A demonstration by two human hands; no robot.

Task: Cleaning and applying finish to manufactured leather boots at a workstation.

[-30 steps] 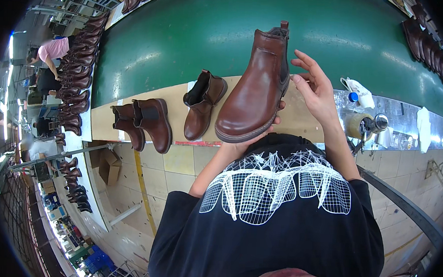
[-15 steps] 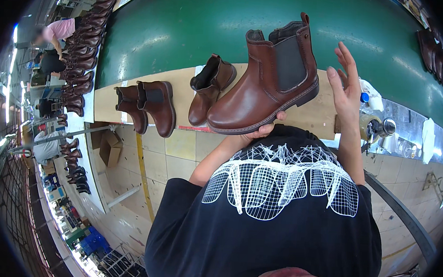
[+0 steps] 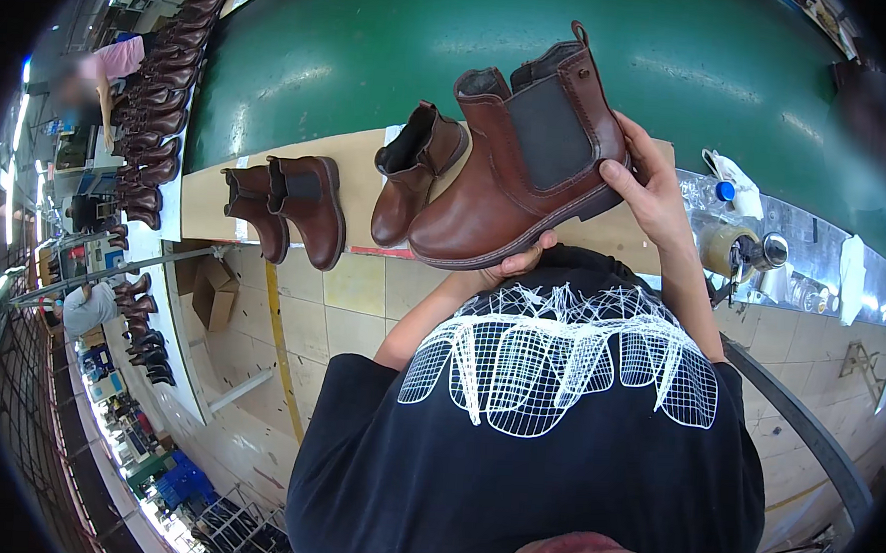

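While the brown leather ankle boot with a dark elastic side panel [image 3: 524,166] is raised at frame centre above the tabletop [image 3: 359,157], its heel is clasped by the right hand [image 3: 653,187]; the sole is propped by the left hand [image 3: 514,267], mostly hidden beneath.

Black short-sleeved T-shirt [image 3: 553,463] with white mesh print

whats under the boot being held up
Left hand fingers support the sole of the held boot; the right hand grips the heel. The palm underneath is hidden.
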